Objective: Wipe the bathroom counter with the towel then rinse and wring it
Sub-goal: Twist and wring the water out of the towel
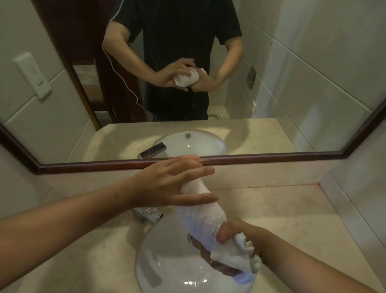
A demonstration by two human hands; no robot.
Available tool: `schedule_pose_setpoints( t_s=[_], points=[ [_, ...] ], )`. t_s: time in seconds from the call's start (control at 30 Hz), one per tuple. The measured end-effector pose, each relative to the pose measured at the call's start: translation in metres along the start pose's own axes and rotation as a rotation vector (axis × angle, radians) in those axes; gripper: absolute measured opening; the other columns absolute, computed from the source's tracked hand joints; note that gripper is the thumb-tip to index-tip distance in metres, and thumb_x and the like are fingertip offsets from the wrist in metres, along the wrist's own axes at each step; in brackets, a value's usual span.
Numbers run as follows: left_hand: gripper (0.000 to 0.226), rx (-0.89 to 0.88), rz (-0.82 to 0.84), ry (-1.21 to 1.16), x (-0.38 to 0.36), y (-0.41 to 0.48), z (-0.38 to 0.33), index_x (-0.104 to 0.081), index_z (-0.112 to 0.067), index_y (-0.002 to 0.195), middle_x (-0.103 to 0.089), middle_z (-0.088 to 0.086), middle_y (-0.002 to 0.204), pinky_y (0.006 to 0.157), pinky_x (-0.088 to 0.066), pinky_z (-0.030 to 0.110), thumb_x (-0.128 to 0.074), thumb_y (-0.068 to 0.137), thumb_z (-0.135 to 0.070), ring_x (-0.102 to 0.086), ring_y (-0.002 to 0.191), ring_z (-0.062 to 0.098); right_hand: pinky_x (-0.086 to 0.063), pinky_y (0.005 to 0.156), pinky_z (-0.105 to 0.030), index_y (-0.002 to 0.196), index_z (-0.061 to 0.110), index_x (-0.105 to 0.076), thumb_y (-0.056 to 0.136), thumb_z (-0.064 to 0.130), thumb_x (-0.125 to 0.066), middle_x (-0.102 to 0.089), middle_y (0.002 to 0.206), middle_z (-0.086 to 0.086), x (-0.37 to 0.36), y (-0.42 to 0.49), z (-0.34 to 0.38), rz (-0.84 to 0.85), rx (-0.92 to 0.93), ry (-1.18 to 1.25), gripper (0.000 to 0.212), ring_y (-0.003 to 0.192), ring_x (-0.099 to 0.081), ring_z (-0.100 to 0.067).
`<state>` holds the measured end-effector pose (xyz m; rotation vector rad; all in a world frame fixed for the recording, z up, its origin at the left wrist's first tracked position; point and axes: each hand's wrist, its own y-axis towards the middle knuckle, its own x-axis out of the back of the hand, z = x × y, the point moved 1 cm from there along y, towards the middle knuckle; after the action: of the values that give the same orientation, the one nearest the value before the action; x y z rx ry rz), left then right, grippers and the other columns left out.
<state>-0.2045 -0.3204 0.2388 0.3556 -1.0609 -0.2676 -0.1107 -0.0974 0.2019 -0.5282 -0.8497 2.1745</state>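
Towel, rolled and white, was held over the sink basin. R hand was clenched round its lower end; L hand lay w/ straight fingers on the upper end.

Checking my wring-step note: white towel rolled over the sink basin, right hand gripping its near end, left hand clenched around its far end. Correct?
Not quite: the head view shows the left hand lying on the towel with straight fingers, not clenched. The rest holds.
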Motion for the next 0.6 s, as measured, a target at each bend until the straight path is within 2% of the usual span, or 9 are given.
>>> schedule_pose_setpoints(
  t_s=[0.07,0.13,0.2,0.23,0.3,0.37,0.43,0.5,0.6],
  points=[
    [0.050,-0.001,0.077,0.009,0.002,0.004,0.000,-0.052,-0.016,0.141,-0.064,0.017,0.125,0.101,-0.053,0.047,-0.071,0.095,-0.019,-0.065,0.111,0.031,-0.054,0.063,-0.011,0.081,0.021,-0.067,0.107,0.005,-0.045,-0.069,0.052,0.019,0.003,0.002,0.012,-0.012,-0.012,-0.003,0.038,0.053,-0.067,0.006],
    [0.034,-0.011,0.182,-0.001,0.001,0.007,-0.001,-0.062,-0.009,0.129,-0.070,0.013,0.111,0.105,-0.050,0.044,-0.068,0.096,-0.016,-0.066,0.104,0.028,-0.047,0.047,-0.012,0.069,0.025,-0.073,0.107,0.007,-0.045,-0.065,0.048,0.015,0.002,-0.007,0.022,0.044,-0.015,-0.059,0.050,0.043,-0.061,0.002],
    [0.021,-0.032,0.250,0.014,-0.001,0.008,-0.003,-0.064,-0.007,0.120,-0.070,0.011,0.103,0.097,-0.054,0.043,-0.058,0.100,-0.009,-0.066,0.098,0.028,-0.046,0.050,-0.017,0.070,0.021,-0.070,0.102,0.008,-0.059,-0.063,0.051,0.014,-0.004,-0.003,0.024,0.004,0.025,-0.133,0.036,0.047,-0.058,-0.001],
    [0.020,-0.037,0.274,0.039,-0.002,0.009,-0.004,-0.064,-0.007,0.115,-0.068,0.010,0.097,0.085,-0.057,0.041,-0.050,0.101,-0.005,-0.065,0.089,0.028,-0.047,0.058,-0.020,0.076,0.021,-0.068,0.096,0.011,-0.070,-0.064,0.056,0.012,-0.003,0.003,0.023,-0.058,0.054,-0.178,0.022,0.055,-0.060,-0.006],
    [0.031,-0.058,0.368,0.119,-0.007,0.010,-0.009,-0.065,-0.010,0.103,-0.063,0.005,0.081,0.061,-0.052,0.035,-0.037,0.096,0.001,-0.058,0.069,0.025,-0.047,0.063,-0.024,0.083,0.024,-0.065,0.084,0.018,-0.082,-0.066,0.068,0.008,-0.003,0.018,0.018,-0.164,0.105,-0.287,0.018,0.066,-0.061,-0.013],
    [0.026,-0.080,0.530,0.154,-0.012,0.010,-0.017,-0.066,-0.016,0.086,-0.059,0.000,0.069,0.050,-0.037,0.026,-0.044,0.087,-0.002,-0.052,0.057,0.020,-0.047,0.059,-0.020,0.090,0.023,-0.067,0.080,0.019,-0.085,-0.069,0.080,0.004,0.000,0.039,0.009,-0.291,0.124,-0.400,0.021,0.071,-0.061,-0.016],
    [0.012,-0.043,0.675,0.159,-0.025,0.006,-0.019,-0.065,-0.021,0.073,-0.057,-0.003,0.061,0.051,-0.023,0.026,-0.065,0.071,-0.010,-0.051,0.049,0.018,-0.047,0.062,-0.024,0.098,0.016,-0.072,0.076,0.018,-0.085,-0.074,0.093,-0.003,0.000,0.061,0.001,-0.453,0.154,-0.501,0.026,0.077,-0.062,-0.020],
    [0.015,0.042,0.755,0.093,-0.041,0.001,-0.018,-0.068,-0.020,0.074,-0.063,-0.003,0.062,0.050,-0.029,0.025,-0.076,0.062,-0.017,-0.059,0.050,0.019,-0.043,0.059,-0.028,0.091,0.015,-0.071,0.071,0.021,-0.083,-0.073,0.089,-0.004,0.002,0.080,-0.005,-0.575,0.169,-0.536,0.024,0.075,-0.061,-0.022],
    [0.023,0.236,0.994,-0.040,-0.061,-0.008,-0.019,-0.071,-0.012,0.101,-0.074,0.006,0.092,0.065,-0.050,0.032,-0.069,0.079,-0.018,-0.072,0.081,0.030,-0.036,0.051,-0.025,0.083,0.022,-0.064,0.069,0.026,-0.078,-0.067,0.081,0.001,0.005,0.105,-0.012,-0.632,0.163,-0.615,0.020,0.073,-0.063,-0.024]
  ],
)
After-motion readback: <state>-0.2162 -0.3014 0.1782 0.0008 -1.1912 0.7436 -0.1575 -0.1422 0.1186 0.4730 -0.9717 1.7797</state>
